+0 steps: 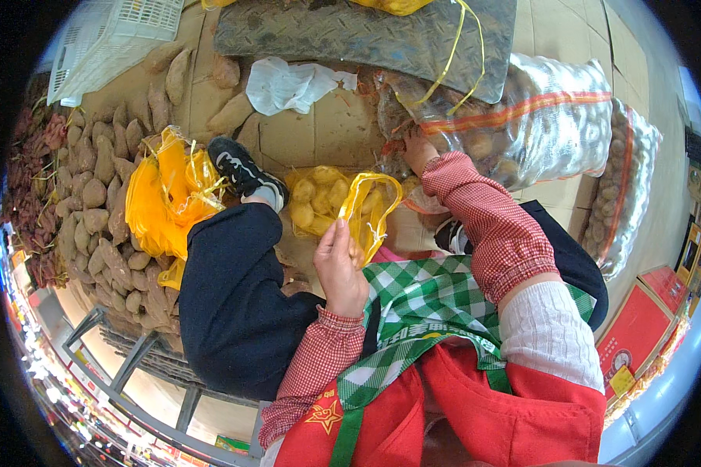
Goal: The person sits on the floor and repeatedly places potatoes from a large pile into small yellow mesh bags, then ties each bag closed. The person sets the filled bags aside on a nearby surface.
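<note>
My left hand (342,265) pinches the rim of a yellow mesh bag (367,201) and holds its mouth up in a loop. Several potatoes (318,195) fill the lower part of this bag, which rests on the floor between my feet. My right hand (419,150) reaches to the mouth of a large clear woven sack (552,117) lying on its side. Potatoes (476,146) show through the sack's wall. The fingers of that hand are partly hidden at the sack's ragged opening, so their grip is unclear.
Sweet potatoes (105,204) lie heaped at left, with a bundle of yellow mesh bags (169,192) on them. Ahead are a metal tread plate (362,38), a crumpled white bag (292,84) and a white plastic crate (117,46). A second potato sack (619,187) stands at right.
</note>
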### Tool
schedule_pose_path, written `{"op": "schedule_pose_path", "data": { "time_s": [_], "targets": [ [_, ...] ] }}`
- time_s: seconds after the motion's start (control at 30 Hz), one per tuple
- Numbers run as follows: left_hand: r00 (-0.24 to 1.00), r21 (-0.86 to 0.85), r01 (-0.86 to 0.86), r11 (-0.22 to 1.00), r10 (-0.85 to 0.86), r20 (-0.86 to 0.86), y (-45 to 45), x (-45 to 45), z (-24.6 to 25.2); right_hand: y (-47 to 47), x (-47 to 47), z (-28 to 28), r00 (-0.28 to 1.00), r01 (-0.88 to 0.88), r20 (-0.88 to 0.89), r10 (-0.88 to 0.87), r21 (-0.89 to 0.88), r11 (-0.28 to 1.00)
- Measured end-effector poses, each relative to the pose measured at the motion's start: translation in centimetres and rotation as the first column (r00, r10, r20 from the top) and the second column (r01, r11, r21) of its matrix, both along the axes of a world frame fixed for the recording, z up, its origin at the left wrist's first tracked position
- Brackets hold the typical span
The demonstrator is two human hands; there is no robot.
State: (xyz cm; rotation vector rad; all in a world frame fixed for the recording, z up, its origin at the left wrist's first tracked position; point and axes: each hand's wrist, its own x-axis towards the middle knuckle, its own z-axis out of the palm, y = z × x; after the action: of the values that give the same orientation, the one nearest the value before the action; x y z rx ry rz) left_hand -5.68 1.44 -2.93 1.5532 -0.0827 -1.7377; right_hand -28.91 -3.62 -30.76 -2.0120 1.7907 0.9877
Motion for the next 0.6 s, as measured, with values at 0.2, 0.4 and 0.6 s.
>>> {"op": "schedule_pose_path", "data": {
  "time_s": [0.2, 0.4, 0.6],
  "targets": [
    [1.000, -0.001, -0.006, 1.000, 0.006, 0.011, -0.6, -0.1, 0.0, 1.2, -0.1, -5.8, 0.977, -0.182, -0.123, 0.174, -0.060, 0.981],
    [0.999, 0.017, -0.045, 0.999, 0.045, -0.008, -0.9, 0.5, 0.1, -0.4, 0.4, 2.1, 0.991, 0.061, 0.117, -0.065, 0.039, 0.997],
    [0.991, -0.046, -0.089, 0.995, 0.084, -0.109, -1.0, 1.4, 0.2, -0.1, 0.7, 15.8, 0.080, 0.698, 0.885, -0.459, 0.279, 0.659]
  ]
}}
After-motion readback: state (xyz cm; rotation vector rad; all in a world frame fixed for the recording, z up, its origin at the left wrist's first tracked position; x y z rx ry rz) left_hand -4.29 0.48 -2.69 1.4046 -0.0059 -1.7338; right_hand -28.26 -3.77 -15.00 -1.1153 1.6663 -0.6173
